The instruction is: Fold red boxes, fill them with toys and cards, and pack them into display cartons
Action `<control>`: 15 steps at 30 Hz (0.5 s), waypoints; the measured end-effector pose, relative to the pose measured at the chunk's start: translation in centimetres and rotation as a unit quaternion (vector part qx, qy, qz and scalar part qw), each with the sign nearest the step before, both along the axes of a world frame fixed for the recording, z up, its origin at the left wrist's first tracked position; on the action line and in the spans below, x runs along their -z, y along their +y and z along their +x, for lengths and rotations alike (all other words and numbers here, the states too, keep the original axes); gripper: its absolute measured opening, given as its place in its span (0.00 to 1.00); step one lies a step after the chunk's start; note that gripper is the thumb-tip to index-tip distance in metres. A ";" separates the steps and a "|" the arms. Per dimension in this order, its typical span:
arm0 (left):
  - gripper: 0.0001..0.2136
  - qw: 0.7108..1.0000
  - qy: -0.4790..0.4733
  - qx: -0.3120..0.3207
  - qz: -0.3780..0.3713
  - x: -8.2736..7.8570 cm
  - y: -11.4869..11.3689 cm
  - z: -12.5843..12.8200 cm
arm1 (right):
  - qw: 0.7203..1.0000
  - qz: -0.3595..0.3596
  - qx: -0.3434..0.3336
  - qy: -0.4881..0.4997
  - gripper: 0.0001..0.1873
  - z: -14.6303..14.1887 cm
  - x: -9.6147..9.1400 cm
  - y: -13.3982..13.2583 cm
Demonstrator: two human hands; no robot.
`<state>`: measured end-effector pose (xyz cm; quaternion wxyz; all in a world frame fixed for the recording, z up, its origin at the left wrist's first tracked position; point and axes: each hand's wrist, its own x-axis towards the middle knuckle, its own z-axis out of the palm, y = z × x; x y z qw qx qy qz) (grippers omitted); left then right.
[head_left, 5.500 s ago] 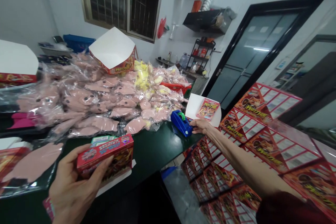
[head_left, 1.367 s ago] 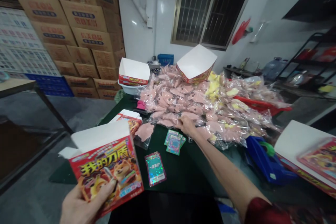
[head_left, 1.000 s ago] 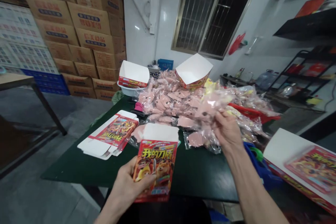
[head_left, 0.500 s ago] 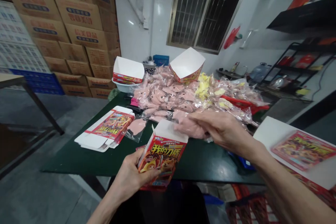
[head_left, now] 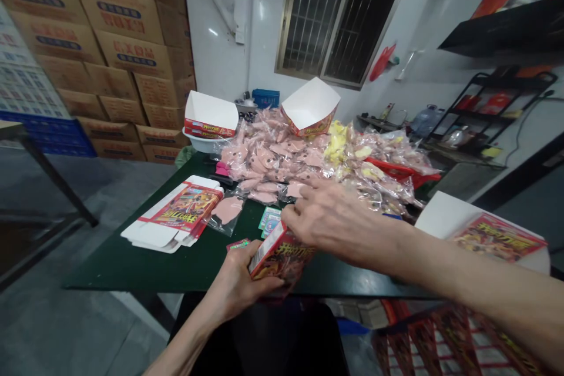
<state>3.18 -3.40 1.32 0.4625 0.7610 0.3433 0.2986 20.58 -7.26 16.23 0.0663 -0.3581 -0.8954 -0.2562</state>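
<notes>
My left hand is wrapped round a small red printed cardboard box, held tilted above the table's front edge. At the box's upper end, my right hand presses with curled fingers and hides the opening and top flap. Behind the box, small blue-green cards lie on the green table, and another colourful card shows by my left hand. A flat pink piece in a clear bag lies to the left. Beyond my hands is a heap of bagged pink pieces.
Flattened printed boxes are stacked on the table's left. Open white-lined trays stand at the back left, on the heap and at right. A red basket sits at right. Cartons line the wall.
The bagged pink piece that my right hand held by the box's opening is out of sight. My right hand has come down onto the box's top, and the box has tilted; the cards show behind it.
</notes>
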 end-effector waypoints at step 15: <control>0.19 0.976 -0.189 -0.016 -0.108 1.2 -1.1 0.3 | 0.953 0.009 0.011 0.302 0.21 -1.3 1.7 -0.8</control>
